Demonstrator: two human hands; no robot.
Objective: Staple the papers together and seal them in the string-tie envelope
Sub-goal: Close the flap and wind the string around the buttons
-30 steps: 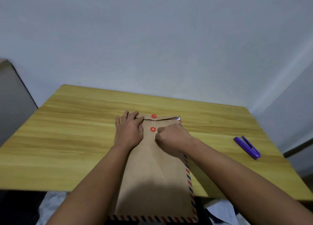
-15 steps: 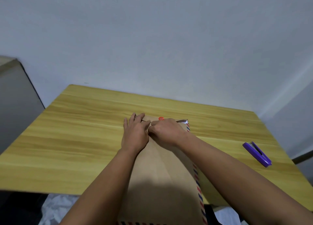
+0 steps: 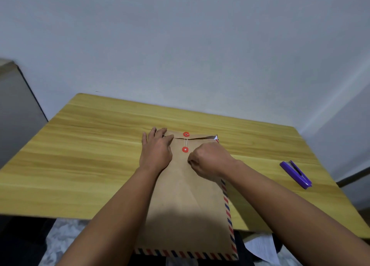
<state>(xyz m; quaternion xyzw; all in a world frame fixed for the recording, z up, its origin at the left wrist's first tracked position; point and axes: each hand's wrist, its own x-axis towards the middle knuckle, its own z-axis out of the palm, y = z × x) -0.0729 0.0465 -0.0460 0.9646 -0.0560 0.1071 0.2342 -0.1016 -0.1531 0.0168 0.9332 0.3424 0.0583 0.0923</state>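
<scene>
A brown string-tie envelope (image 3: 190, 201) with a red-and-blue striped border lies on the wooden table (image 3: 90, 155), its near end hanging over the front edge. The flap is folded down. White string runs between the two red buttons (image 3: 185, 142). A white paper corner (image 3: 215, 138) peeks out at the flap's right end. My left hand (image 3: 156, 149) lies flat on the envelope's top left, fingers spread. My right hand (image 3: 210, 159) is fisted just right of the lower button, fingertips pinched; the string in it is too thin to make out.
A purple stapler (image 3: 296, 174) lies on the table at the right. A grey cabinet (image 3: 16, 113) stands at the left. White walls rise behind the table. Loose paper (image 3: 260, 247) lies on the floor below the front edge.
My right hand moved from over the buttons, where it hid the lower one, back down and to the right. Both buttons and the string show again. My left hand stays pressed down.
</scene>
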